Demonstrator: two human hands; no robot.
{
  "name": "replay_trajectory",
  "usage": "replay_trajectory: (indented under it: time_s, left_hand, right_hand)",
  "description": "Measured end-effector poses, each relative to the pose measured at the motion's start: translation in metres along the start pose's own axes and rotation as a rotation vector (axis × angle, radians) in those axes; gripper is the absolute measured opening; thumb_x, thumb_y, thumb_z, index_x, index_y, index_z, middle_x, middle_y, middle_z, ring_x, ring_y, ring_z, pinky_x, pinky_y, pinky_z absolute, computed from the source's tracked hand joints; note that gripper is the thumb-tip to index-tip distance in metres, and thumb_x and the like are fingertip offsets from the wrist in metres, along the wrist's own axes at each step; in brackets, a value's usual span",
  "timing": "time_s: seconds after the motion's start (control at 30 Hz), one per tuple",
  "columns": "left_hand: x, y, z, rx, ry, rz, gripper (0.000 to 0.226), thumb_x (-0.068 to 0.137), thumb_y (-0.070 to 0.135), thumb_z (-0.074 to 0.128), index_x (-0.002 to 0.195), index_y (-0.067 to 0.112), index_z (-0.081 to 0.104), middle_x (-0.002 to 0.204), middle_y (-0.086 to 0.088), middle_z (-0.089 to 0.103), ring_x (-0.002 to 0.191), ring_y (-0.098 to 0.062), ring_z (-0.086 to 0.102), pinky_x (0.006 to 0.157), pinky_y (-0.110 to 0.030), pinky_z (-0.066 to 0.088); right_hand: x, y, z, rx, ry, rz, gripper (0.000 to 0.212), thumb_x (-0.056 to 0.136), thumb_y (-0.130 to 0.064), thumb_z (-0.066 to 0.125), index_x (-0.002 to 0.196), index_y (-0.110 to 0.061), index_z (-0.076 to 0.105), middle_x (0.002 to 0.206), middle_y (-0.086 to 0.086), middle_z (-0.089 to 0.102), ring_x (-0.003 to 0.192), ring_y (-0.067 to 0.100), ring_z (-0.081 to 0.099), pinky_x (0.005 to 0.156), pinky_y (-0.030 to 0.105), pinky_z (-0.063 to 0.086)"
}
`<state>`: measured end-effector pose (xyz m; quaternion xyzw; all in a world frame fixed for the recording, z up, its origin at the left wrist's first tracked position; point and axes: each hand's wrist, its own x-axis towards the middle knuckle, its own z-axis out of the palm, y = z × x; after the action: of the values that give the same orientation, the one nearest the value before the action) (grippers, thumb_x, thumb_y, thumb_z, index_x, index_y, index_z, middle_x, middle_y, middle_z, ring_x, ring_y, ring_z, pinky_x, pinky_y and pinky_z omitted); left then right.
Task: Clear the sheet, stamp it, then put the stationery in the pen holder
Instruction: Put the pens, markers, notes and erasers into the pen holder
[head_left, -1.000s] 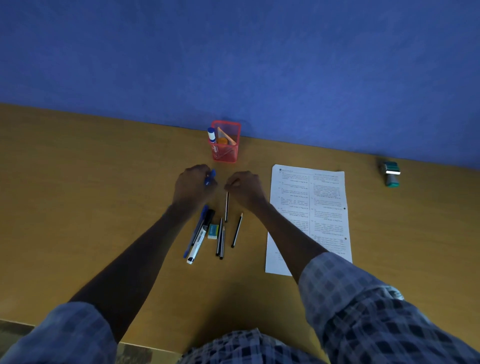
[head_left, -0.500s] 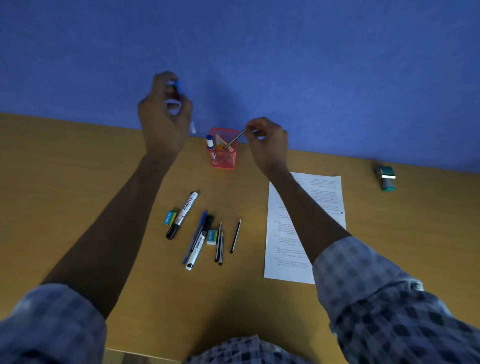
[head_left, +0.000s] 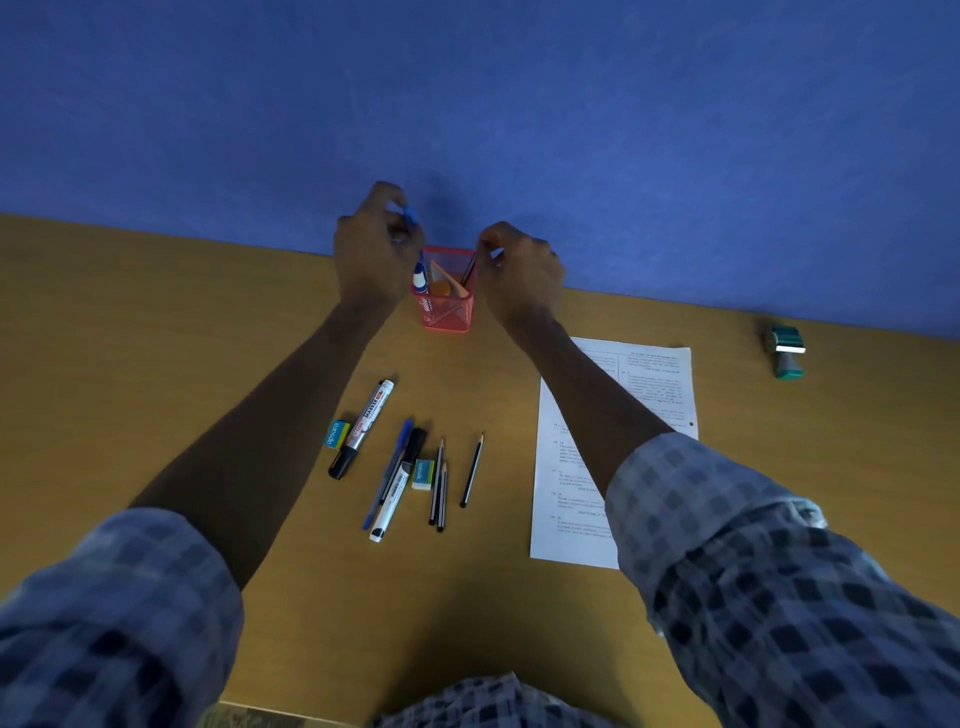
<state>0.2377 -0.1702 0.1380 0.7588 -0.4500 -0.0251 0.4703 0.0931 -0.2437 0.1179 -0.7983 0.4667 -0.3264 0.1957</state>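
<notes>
A red mesh pen holder (head_left: 448, 312) stands at the back of the desk against the blue wall, with a glue stick (head_left: 420, 278) and an orange item inside. My left hand (head_left: 371, 257) is at its left rim, shut on a blue pen (head_left: 410, 214) held upright. My right hand (head_left: 522, 273) is at the right rim, shut on a pencil (head_left: 468, 270) whose tip dips into the holder. The printed sheet (head_left: 644, 410) lies to the right, partly under my right forearm. A green stamp (head_left: 785, 351) rests far right.
On the wooden desk (head_left: 156, 338) in front of the holder lie a marker (head_left: 363, 426), a second marker (head_left: 397, 488), a blue pen (head_left: 389, 470), two erasers (head_left: 336, 434) (head_left: 423, 474) and three pencils (head_left: 440, 486). The blue wall (head_left: 571, 130) rises right behind the holder.
My left hand has come down from high against the wall to the holder's left rim with the blue pen. My right hand has tipped the pencil down into the holder.
</notes>
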Motion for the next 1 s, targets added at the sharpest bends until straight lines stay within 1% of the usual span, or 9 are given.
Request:
replay_trajectory:
  time_s: [0.1, 0.3, 0.4, 0.5, 0.63, 0.7, 0.8, 0.93, 1.0]
  left_hand:
    - [-0.001, -0.009, 0.006, 0.074, -0.024, -0.069, 0.019, 0.082, 0.019, 0.065, 0.097, 0.011, 0.058, 0.085, -0.007, 0.076, 0.074, -0.016, 0.073, 0.057, -0.015, 0.043]
    - [-0.012, -0.016, 0.01, 0.114, -0.036, -0.165, 0.03, 0.081, 0.031, 0.071, 0.105, 0.014, 0.064, 0.096, -0.003, 0.075, 0.087, -0.016, 0.07, 0.069, -0.02, 0.045]
    - [-0.022, -0.019, 0.004, 0.074, 0.023, -0.234, 0.038, 0.081, 0.041, 0.069, 0.109, 0.015, 0.061, 0.087, 0.002, 0.071, 0.079, -0.013, 0.067, 0.069, -0.024, 0.047]
    - [-0.043, -0.026, -0.005, 0.14, 0.029, -0.251, 0.032, 0.082, 0.039, 0.065, 0.099, 0.013, 0.063, 0.077, -0.003, 0.07, 0.076, -0.019, 0.066, 0.069, -0.028, 0.048]
    - [-0.085, -0.036, -0.014, 0.21, -0.193, -0.261, 0.024, 0.081, 0.033, 0.068, 0.088, 0.01, 0.067, 0.073, -0.007, 0.07, 0.071, -0.024, 0.068, 0.068, -0.032, 0.054]
    - [-0.103, -0.04, -0.016, 0.245, -0.344, -0.299, 0.021, 0.078, 0.032, 0.069, 0.086, 0.012, 0.069, 0.074, -0.007, 0.071, 0.071, -0.024, 0.068, 0.069, -0.033, 0.056]
    - [-0.125, -0.042, -0.018, 0.373, -0.561, -0.353, 0.02, 0.076, 0.029, 0.072, 0.089, 0.014, 0.07, 0.088, -0.007, 0.073, 0.083, -0.025, 0.068, 0.069, -0.03, 0.053]
    - [-0.144, -0.04, -0.017, 0.525, -0.679, -0.34, 0.036, 0.074, 0.035, 0.075, 0.101, 0.013, 0.068, 0.106, -0.008, 0.068, 0.1, -0.031, 0.063, 0.079, -0.034, 0.051]
    - [-0.151, -0.039, -0.015, 0.598, -0.714, -0.288, 0.041, 0.074, 0.04, 0.076, 0.102, 0.012, 0.066, 0.107, -0.011, 0.066, 0.102, -0.033, 0.061, 0.081, -0.036, 0.05]
  right_hand:
    - [0.001, 0.002, 0.007, -0.012, -0.049, 0.024, 0.013, 0.091, -0.026, 0.058, 0.093, -0.021, 0.069, 0.089, 0.0, 0.075, 0.077, 0.023, 0.071, 0.069, 0.036, 0.059]
    - [-0.003, 0.006, 0.01, -0.008, -0.1, 0.077, 0.024, 0.092, -0.034, 0.056, 0.107, -0.019, 0.067, 0.101, 0.001, 0.075, 0.089, 0.026, 0.07, 0.077, 0.038, 0.058]
    - [-0.016, 0.01, 0.008, 0.031, -0.079, 0.096, 0.031, 0.091, -0.039, 0.056, 0.111, -0.017, 0.065, 0.103, 0.0, 0.074, 0.088, 0.023, 0.071, 0.076, 0.037, 0.058]
    - [-0.037, 0.015, 0.008, 0.02, -0.081, 0.109, 0.026, 0.091, -0.034, 0.056, 0.105, -0.015, 0.066, 0.097, 0.003, 0.074, 0.084, 0.024, 0.07, 0.073, 0.035, 0.057]
    - [-0.073, 0.019, 0.012, 0.0, -0.213, 0.118, 0.017, 0.089, -0.028, 0.058, 0.089, -0.015, 0.068, 0.086, 0.0, 0.072, 0.074, 0.017, 0.066, 0.065, 0.026, 0.053]
    - [-0.091, 0.02, 0.017, -0.013, -0.325, 0.137, 0.014, 0.085, -0.027, 0.06, 0.087, -0.019, 0.071, 0.086, -0.001, 0.074, 0.075, 0.017, 0.067, 0.069, 0.031, 0.057]
    - [-0.112, 0.016, 0.021, -0.043, -0.519, 0.173, 0.014, 0.081, -0.029, 0.065, 0.088, -0.023, 0.074, 0.093, -0.002, 0.074, 0.084, 0.02, 0.068, 0.077, 0.033, 0.057]
    - [-0.133, 0.01, 0.023, -0.111, -0.693, 0.183, 0.017, 0.076, -0.034, 0.071, 0.088, -0.024, 0.075, 0.098, 0.0, 0.073, 0.092, 0.024, 0.068, 0.081, 0.033, 0.055]
    - [-0.139, 0.008, 0.025, -0.156, -0.735, 0.173, 0.028, 0.074, -0.04, 0.074, 0.093, -0.019, 0.073, 0.101, 0.004, 0.072, 0.096, 0.027, 0.067, 0.084, 0.036, 0.055]
